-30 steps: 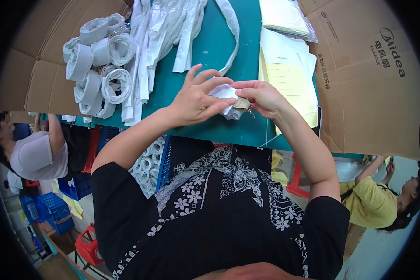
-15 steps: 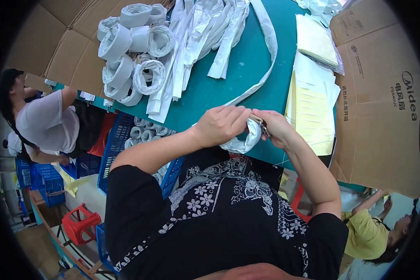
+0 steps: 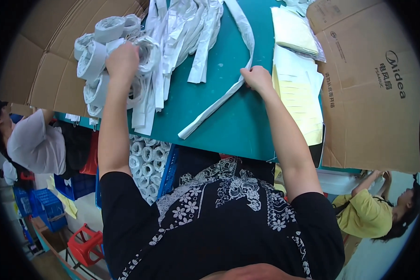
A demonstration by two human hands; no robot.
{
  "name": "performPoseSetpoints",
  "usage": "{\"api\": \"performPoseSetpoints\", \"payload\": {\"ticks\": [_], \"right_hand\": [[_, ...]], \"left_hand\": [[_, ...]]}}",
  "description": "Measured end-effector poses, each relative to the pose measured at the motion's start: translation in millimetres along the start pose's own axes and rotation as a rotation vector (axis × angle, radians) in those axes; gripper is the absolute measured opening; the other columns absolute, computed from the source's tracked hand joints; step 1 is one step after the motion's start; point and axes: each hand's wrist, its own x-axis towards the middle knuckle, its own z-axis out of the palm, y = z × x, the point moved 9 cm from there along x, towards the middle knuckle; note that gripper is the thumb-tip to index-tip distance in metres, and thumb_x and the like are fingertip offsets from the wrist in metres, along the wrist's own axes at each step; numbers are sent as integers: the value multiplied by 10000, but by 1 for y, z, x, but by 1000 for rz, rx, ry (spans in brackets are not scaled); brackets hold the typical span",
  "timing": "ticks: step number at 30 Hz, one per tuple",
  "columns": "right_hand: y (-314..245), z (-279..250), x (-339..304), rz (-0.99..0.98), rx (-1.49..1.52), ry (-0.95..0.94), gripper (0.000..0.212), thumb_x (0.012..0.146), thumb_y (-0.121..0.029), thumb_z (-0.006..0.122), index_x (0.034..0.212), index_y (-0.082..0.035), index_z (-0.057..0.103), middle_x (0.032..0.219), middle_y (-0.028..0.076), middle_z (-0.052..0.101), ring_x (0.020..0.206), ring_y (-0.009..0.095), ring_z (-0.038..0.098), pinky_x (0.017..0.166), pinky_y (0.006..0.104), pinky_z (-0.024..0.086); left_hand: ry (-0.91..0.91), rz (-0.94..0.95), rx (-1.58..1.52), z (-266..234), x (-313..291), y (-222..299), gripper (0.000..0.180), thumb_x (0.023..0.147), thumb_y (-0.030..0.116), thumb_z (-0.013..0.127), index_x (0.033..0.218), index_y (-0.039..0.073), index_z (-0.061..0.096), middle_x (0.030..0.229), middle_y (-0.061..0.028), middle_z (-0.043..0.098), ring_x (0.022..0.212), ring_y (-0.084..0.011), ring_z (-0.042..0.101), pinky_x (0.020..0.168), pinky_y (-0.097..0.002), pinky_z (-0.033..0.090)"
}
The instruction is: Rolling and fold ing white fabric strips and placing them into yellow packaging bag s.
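My right hand (image 3: 258,78) is closed in a pinch on a long white-wrapped strip (image 3: 214,109), which lies across the green table and runs up past the hand to the far edge. At the far left, my left hand (image 3: 122,59) is closed over a pile of white-wrapped coils (image 3: 91,59); its fingertips are hidden, so I cannot tell whether it grips one of them. Between the hands, a bundle of flat white strips (image 3: 184,39) hangs over the table's far part.
Yellow and white sheets (image 3: 296,102) lie right, below a bagged stack (image 3: 291,32). Cardboard (image 3: 359,93) stands at the right, more cardboard (image 3: 56,51) at the left. A blue crate (image 3: 169,170) holds several white coils below the table edge. People work on both sides.
My hands have parted from a white coil with a tan strap and metal buckle. The left went to the coil pile; the right moved up and took hold of the strip.
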Motion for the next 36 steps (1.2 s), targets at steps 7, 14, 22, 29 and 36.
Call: {"api": "performPoseSetpoints", "payload": {"ticks": [7,14,22,29,36], "right_hand": [[14,9,-20,206,539,-209,506,811,-484,513,872,9,614,736,88,648,624,183,603,606,296,477],[22,24,-62,177,1250,-316,284,845,-289,612,981,-39,608,827,70,642,704,163,607,602,271,471],[28,26,-68,167,1302,-256,103,800,-89,644,852,-1,632,798,66,652,684,137,614,592,258,476],[16,32,-80,209,1321,-315,121,800,-59,629,890,21,617,814,89,648,711,174,624,650,282,490],[15,55,-81,225,1458,-406,177,814,-39,601,987,-11,577,918,80,630,791,172,618,661,289,501]], "left_hand": [[-333,562,-504,35,-131,213,410,778,399,630,985,46,604,791,-154,629,741,-338,613,660,-433,484],[-954,-41,-1787,112,-177,246,216,865,166,596,978,-17,605,808,-34,646,675,-73,589,591,-236,481],[-791,-144,-1905,108,-191,229,259,870,146,585,1095,19,568,949,-41,621,884,-127,590,740,-267,476],[398,1251,-740,-31,-247,204,275,687,123,670,960,152,660,1043,-47,604,1001,-205,543,809,-345,430],[-21,1052,-1181,-17,-228,193,259,668,98,670,923,57,651,852,-64,633,821,-227,603,725,-342,444]]}}
